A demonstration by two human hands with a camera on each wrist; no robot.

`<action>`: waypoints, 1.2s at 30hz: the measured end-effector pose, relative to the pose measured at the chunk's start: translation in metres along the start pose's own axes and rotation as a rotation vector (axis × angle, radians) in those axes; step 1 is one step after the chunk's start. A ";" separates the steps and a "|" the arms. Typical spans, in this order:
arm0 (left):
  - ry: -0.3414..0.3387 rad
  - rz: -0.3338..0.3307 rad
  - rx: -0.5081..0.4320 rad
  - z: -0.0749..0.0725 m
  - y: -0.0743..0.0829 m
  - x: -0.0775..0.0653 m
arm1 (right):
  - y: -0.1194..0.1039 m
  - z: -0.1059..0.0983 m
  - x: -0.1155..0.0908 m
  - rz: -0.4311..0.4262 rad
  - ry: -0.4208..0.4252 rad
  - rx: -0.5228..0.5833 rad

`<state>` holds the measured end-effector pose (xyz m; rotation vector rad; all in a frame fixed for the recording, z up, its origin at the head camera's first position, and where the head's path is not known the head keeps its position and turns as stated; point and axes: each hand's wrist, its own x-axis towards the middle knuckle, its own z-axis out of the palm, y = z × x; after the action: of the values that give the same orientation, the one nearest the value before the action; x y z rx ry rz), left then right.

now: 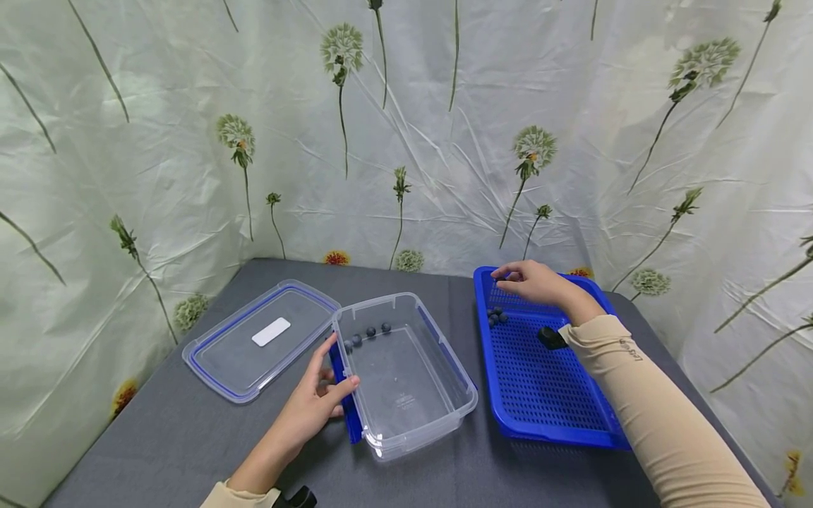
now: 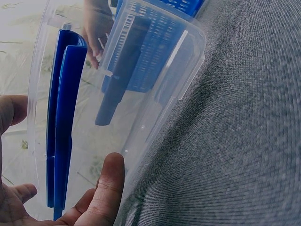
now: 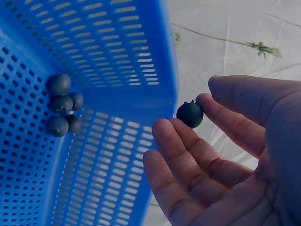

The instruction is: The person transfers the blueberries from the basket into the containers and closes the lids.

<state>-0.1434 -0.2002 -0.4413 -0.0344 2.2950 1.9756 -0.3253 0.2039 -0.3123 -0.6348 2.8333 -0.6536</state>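
The container (image 1: 403,381) and lid (image 1: 238,363) look like smooth, clear plastic; the basket (image 1: 549,388) near the right edge of the tablecloth (image 1: 146,451), glossy plastic. The tablecloth is matt, ribbed fabric, the blueberries (image 3: 61,104) smooth and matt.

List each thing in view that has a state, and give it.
Clear rectangular plastic container: open, lid off.
Blue plastic side clip: unfastened.
Clear rectangular blue-edged plastic lid: detached, lying on gray cloth.
Blue rectangular perforated plastic basket: uncovered.
Dark round berries in the container: loose, along one wall.
Dark round berries in the basket: loose, clustered.
Single dark round berry: held.
Left hand: gripping the container.
Right hand: holding the single berry.
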 end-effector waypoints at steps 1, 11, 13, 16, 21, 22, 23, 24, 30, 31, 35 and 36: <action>0.001 -0.001 0.001 0.000 0.000 0.000 | -0.002 0.000 0.000 -0.005 0.005 -0.006; -0.001 -0.002 0.010 0.000 -0.001 0.001 | -0.017 0.003 0.003 -0.055 0.007 -0.007; -0.002 -0.001 0.007 0.000 -0.001 0.001 | -0.019 0.002 0.003 -0.062 0.006 -0.008; -0.001 0.000 0.003 0.000 -0.001 0.001 | -0.024 0.002 0.004 -0.069 -0.001 0.009; -0.002 0.002 -0.009 0.000 -0.001 0.001 | -0.035 0.005 0.004 -0.088 -0.028 0.015; -0.002 0.001 -0.011 0.000 -0.001 0.001 | -0.038 0.006 0.005 -0.087 -0.033 0.015; -0.002 0.000 -0.012 0.000 -0.001 0.001 | -0.040 0.007 0.005 -0.087 -0.039 0.015; -0.001 -0.001 -0.013 0.000 -0.001 0.000 | -0.042 0.008 0.006 -0.089 -0.043 0.013; -0.002 -0.001 -0.017 0.000 -0.001 0.000 | -0.053 0.012 0.009 -0.099 -0.067 0.029; -0.003 0.001 -0.017 0.000 -0.001 0.000 | -0.055 0.013 0.010 -0.102 -0.071 0.034; -0.003 0.009 -0.013 0.000 0.000 0.000 | -0.063 0.018 0.013 -0.122 -0.071 0.034; -0.002 0.008 -0.009 0.000 0.000 0.000 | -0.064 0.019 0.013 -0.127 -0.073 0.034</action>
<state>-0.1436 -0.1998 -0.4413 -0.0238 2.2894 1.9887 -0.3087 0.1382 -0.3014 -0.8212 2.7265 -0.6829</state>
